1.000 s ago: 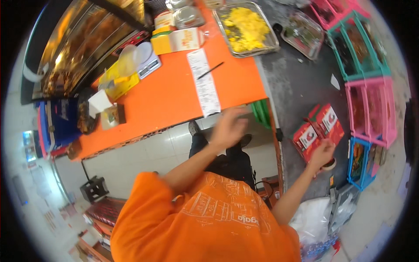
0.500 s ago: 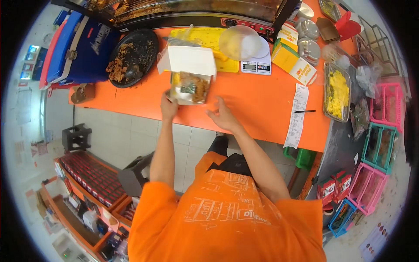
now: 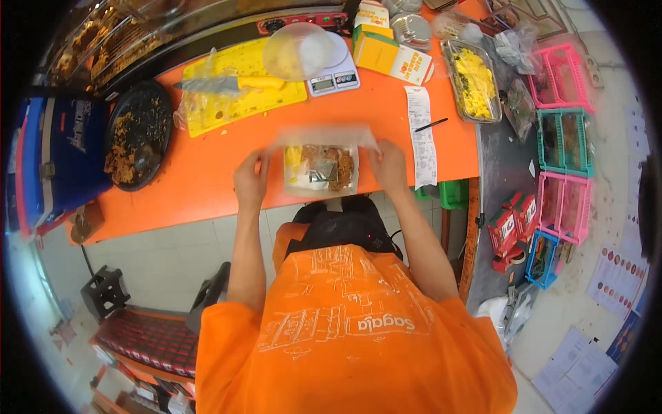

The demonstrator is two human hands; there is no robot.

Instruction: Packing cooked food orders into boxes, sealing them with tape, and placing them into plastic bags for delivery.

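In front of me at the table's near edge sits a white paper food box (image 3: pixel 292 189), its raised lid (image 3: pixel 324 134) blurred by motion. Inside are a yellow portion (image 3: pixel 293 155) on the left, browned fried food (image 3: pixel 345 168) on the right and a small clear-and-dark sachet (image 3: pixel 322 170) on top. My left hand (image 3: pixel 250 181) is closed at the lid's left corner. At its right corner, my right hand (image 3: pixel 389 165) is closed with thumb and fingers on the edge.
Beyond lie a yellow cutting board (image 3: pixel 227 114) with a knife (image 3: pixel 210 85), a kitchen scale (image 3: pixel 336 81) with a round translucent cover, and a black pan (image 3: pixel 124 162) of crumbs. Rightward are a receipt (image 3: pixel 422 145), a pen (image 3: pixel 432 125), flat yellow-green boxes (image 3: pixel 389 56) and a tray (image 3: pixel 449 69) of yellow food.
My right hand, apart from the box before, now holds the lid's right side. My left hand has moved up to the lid's left corner. The lid has tipped toward me, and my view has turned right.
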